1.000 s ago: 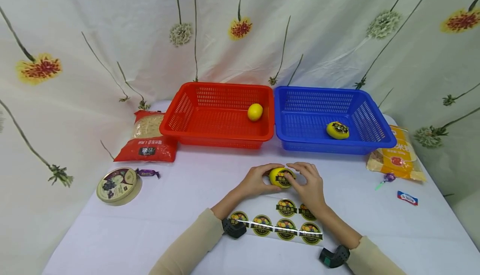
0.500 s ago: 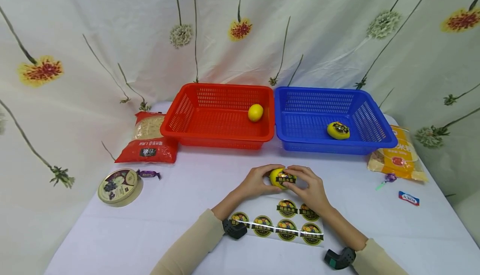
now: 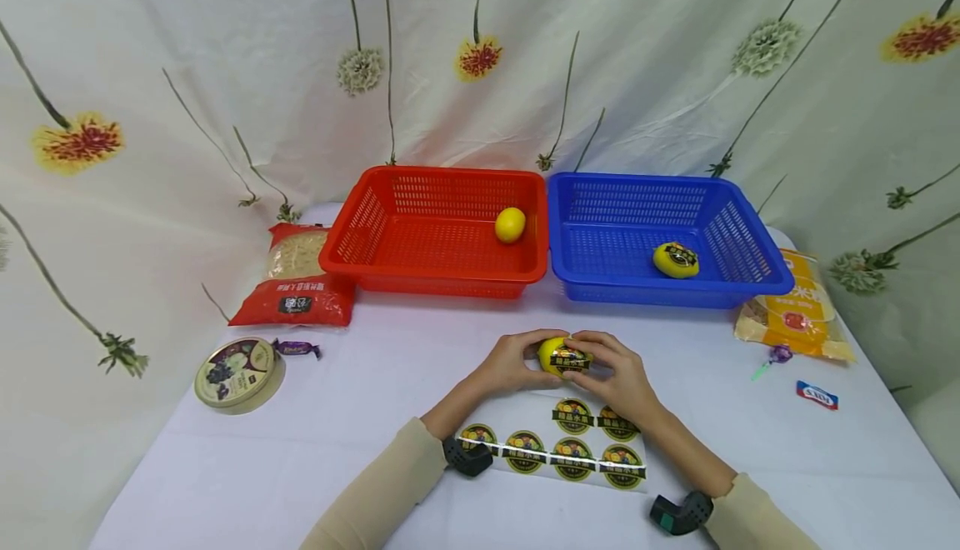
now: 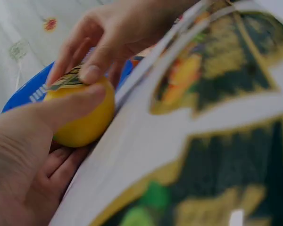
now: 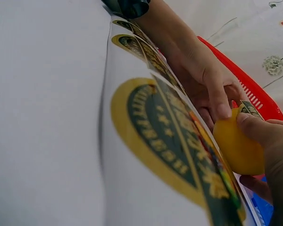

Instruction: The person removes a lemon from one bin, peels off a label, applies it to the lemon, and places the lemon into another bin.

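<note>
Both hands hold a yellow lemon [image 3: 561, 356] [image 4: 85, 120] [image 5: 239, 147] just above the white table, in front of the baskets. My left hand [image 3: 512, 364] [image 4: 35, 141] cups it from the left, thumb on top. My right hand [image 3: 611, 372] [image 4: 104, 40] grips it from the right and presses a round dark sticker [image 3: 570, 357] [image 4: 66, 80] onto its top. A sticker sheet [image 3: 558, 443] [image 5: 174, 136] with several round labels lies under my wrists. One plain lemon [image 3: 510, 224] lies in the red basket [image 3: 375, 233]. A stickered lemon [image 3: 675, 259] lies in the blue basket [image 3: 757, 267].
A red noodle packet [image 3: 296, 275] lies left of the red basket. A round tin [image 3: 238, 371] and a purple candy [image 3: 296, 348] sit at the front left. An orange packet [image 3: 798, 308], a small candy [image 3: 776, 356] and a blue wrapper [image 3: 816, 395] lie at the right.
My right hand's fingers have closed in over the lemon's top and pressed the sticker down. The left hand and the lemon have stayed where they were.
</note>
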A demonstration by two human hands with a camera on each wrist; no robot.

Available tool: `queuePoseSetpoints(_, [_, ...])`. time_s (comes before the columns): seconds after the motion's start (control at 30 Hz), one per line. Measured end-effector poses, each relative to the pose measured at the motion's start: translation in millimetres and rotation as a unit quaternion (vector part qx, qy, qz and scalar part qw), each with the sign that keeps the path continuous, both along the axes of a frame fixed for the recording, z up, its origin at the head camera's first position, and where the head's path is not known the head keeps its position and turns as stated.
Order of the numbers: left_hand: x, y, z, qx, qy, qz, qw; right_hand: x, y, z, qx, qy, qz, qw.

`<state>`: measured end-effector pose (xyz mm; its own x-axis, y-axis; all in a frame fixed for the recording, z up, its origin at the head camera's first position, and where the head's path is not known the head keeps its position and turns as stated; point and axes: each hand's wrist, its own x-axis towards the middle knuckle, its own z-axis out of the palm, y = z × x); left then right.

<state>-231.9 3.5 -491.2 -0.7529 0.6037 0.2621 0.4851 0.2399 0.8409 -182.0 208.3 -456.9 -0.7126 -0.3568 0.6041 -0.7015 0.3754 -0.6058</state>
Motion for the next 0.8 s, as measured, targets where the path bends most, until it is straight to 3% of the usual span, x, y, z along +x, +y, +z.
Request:
queuePoseSetpoints(0.2, [-0.8, -0.6, 1.8, 0.075, -0.108, -0.013, 0.9912, -12.8, 7.4, -26.8, 0.005, 0.014, 0.004, 1.0])
queuePoseSetpoints(0.43, [-0.8, 1.0, 2.2, 0.106, -0.129, -0.003, 0.986, -15.5, 9.9, -30.6, 0.019, 0.018, 0.003, 1.0])
queuePoseSetpoints(0.5, [-1.5, 0.5, 1.3, 0.108, -0.13, -0.005, 0.9856, -14.8, 10.6, -30.8, 0.01, -0.025, 0.009, 1.0])
queuePoseSetpoints(0.57, [-2.1, -0.2, 0.8, 0.109, -0.13, -0.009, 0.9854, -13.9, 11.9, -31.0, -0.018, -0.102, 0.021, 0.994])
queuePoseSetpoints(0.7, [-3.3, -1.5, 0.1, 0.113, -0.13, -0.016, 0.985, -14.1, 14.5, -29.9, -0.094, -0.246, 0.039, 0.964])
queuePoseSetpoints(0.8, [-4.7, -2.2, -0.9, 0.115, -0.135, -0.022, 0.9839, -17.1, 17.1, -29.3, -0.104, -0.284, 0.042, 0.952])
